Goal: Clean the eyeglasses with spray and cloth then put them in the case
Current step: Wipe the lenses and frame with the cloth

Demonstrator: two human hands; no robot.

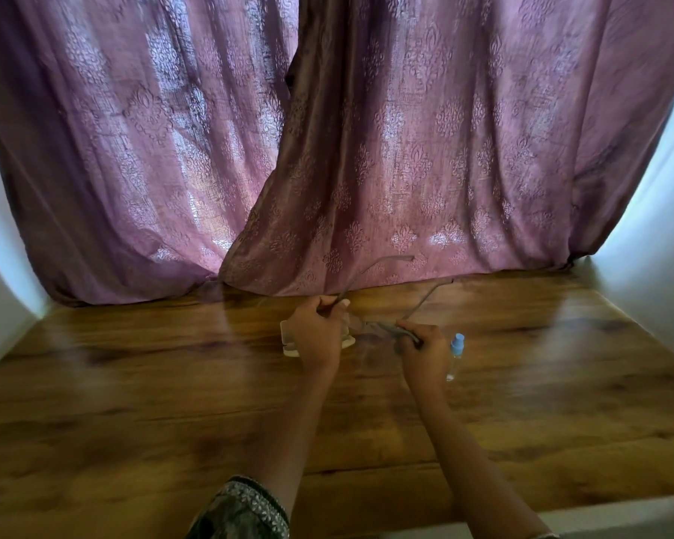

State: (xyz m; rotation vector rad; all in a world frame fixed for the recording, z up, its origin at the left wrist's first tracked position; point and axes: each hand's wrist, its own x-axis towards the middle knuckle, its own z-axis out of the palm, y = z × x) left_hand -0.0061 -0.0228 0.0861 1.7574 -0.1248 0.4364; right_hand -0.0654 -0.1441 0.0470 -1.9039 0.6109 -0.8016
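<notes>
**A:** Where were the eyeglasses (386, 327)?

**B:** Just above the table (172, 383), arms unfolded. The left hand (316, 332) pinched one arm and the right hand (421, 350) gripped the frame's other end. The case (288, 342) lay under the left hand, the spray bottle (455, 355) just beside the right.

**A:** And the risk?

**B:** Twisting might have bent an arm. A sideways wrist might have toppled the spray bottle. No cloth showed.

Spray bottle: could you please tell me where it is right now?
In the head view, the spray bottle sits on the table just right of the right hand, which holds the glasses.
</notes>
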